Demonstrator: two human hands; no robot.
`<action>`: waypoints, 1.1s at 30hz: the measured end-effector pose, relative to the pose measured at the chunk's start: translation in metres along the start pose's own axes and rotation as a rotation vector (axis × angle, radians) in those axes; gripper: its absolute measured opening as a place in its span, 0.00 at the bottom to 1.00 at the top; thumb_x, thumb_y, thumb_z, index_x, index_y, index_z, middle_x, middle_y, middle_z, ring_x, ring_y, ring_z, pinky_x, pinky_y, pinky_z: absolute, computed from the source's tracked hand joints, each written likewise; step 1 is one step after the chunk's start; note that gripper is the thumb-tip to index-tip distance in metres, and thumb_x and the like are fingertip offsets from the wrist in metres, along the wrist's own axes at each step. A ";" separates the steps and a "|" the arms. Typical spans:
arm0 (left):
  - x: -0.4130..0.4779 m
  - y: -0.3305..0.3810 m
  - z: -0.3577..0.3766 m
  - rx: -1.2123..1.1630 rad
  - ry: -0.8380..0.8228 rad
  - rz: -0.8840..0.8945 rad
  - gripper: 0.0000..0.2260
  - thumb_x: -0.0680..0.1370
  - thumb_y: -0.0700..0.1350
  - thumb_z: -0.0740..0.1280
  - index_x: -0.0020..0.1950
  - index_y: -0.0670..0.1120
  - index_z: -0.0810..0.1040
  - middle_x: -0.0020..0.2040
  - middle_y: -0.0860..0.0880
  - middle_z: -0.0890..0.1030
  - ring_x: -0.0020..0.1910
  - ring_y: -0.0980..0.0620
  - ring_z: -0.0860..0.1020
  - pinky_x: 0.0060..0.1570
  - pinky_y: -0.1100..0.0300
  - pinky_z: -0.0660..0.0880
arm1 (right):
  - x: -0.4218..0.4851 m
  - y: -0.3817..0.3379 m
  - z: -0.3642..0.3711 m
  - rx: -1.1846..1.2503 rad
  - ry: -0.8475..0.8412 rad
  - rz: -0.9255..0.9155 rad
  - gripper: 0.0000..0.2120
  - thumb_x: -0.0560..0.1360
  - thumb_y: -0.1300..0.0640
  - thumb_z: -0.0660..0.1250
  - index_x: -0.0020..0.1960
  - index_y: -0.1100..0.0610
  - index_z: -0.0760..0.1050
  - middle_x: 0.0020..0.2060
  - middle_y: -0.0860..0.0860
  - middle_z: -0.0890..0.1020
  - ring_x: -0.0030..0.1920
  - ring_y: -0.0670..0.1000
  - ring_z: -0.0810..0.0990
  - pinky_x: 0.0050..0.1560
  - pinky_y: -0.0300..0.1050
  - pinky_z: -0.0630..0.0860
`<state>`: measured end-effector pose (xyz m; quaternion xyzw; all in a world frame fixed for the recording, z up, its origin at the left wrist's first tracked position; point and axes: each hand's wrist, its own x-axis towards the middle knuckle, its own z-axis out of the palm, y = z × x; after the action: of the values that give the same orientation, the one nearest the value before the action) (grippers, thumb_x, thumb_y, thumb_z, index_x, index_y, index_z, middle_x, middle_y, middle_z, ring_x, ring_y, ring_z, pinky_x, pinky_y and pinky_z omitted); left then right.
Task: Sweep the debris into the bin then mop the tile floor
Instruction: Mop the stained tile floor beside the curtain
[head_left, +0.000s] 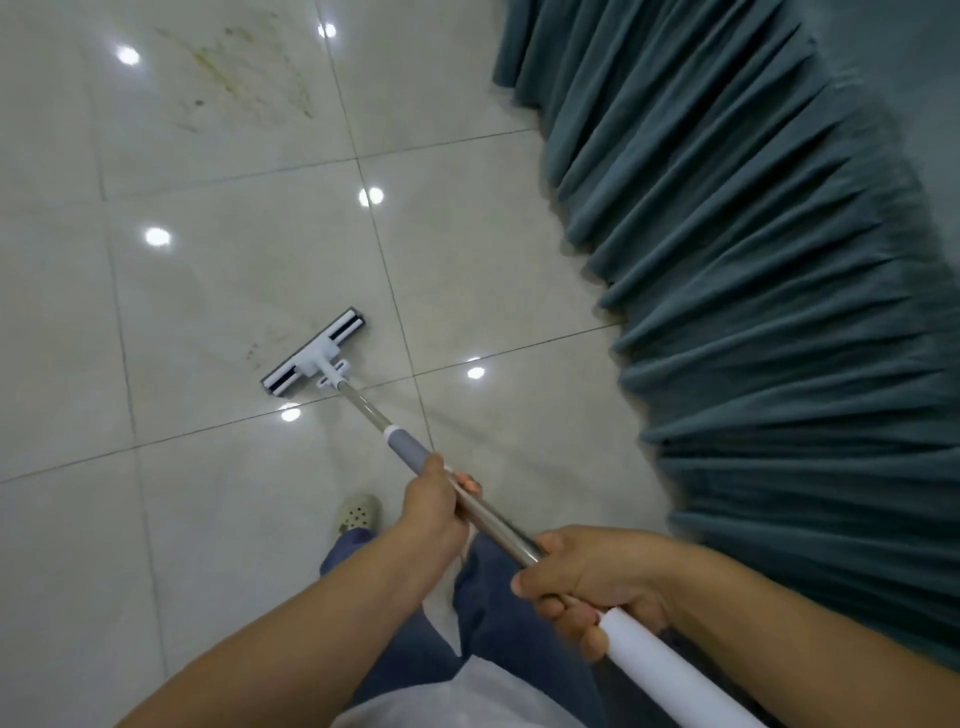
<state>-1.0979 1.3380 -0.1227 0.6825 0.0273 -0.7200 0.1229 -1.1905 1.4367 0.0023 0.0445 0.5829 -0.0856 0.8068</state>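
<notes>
The mop (313, 352) rests with its flat head on the tile floor (182, 519), at about 10 o'clock from our hands. We hold its pole with both: our left hand (434, 501) is curled round the metal part just below the grey sleeve, our right hand (582, 577) grips nearer to us, beside the white end. Greenish stains (234, 73) show at 11 o'clock, a teal curtain (753, 234) at 2 o'clock.

I see even, fairly bright overhead light — round glare spots (157, 236) dot the glossy tile floor (218, 291). Shadows are soft and faint. The wide lens bows the grout lines (382, 249), and the curtain (779, 218) smears into blur toward the right edge.
</notes>
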 end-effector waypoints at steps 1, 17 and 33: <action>0.005 0.020 -0.004 -0.017 -0.011 0.005 0.14 0.81 0.46 0.61 0.37 0.43 0.67 0.20 0.49 0.66 0.14 0.56 0.65 0.17 0.69 0.68 | 0.006 -0.017 0.008 -0.016 0.007 -0.003 0.12 0.77 0.62 0.62 0.36 0.57 0.65 0.22 0.51 0.68 0.17 0.45 0.65 0.18 0.34 0.67; 0.116 0.356 -0.090 0.074 -0.016 0.237 0.11 0.81 0.47 0.59 0.41 0.45 0.64 0.30 0.49 0.65 0.15 0.56 0.66 0.18 0.71 0.66 | 0.170 -0.296 0.179 -0.059 0.004 -0.118 0.09 0.79 0.56 0.64 0.43 0.59 0.69 0.24 0.50 0.70 0.17 0.44 0.65 0.18 0.32 0.68; 0.099 0.260 -0.203 0.173 -0.143 0.166 0.11 0.82 0.46 0.59 0.43 0.43 0.65 0.30 0.48 0.65 0.23 0.54 0.66 0.20 0.67 0.69 | 0.181 -0.151 0.247 0.033 0.114 -0.062 0.15 0.79 0.45 0.61 0.47 0.58 0.71 0.25 0.51 0.72 0.19 0.45 0.67 0.20 0.34 0.70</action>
<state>-0.8479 1.1146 -0.2011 0.6373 -0.1002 -0.7539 0.1244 -0.9336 1.2302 -0.0874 0.0448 0.6276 -0.1174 0.7683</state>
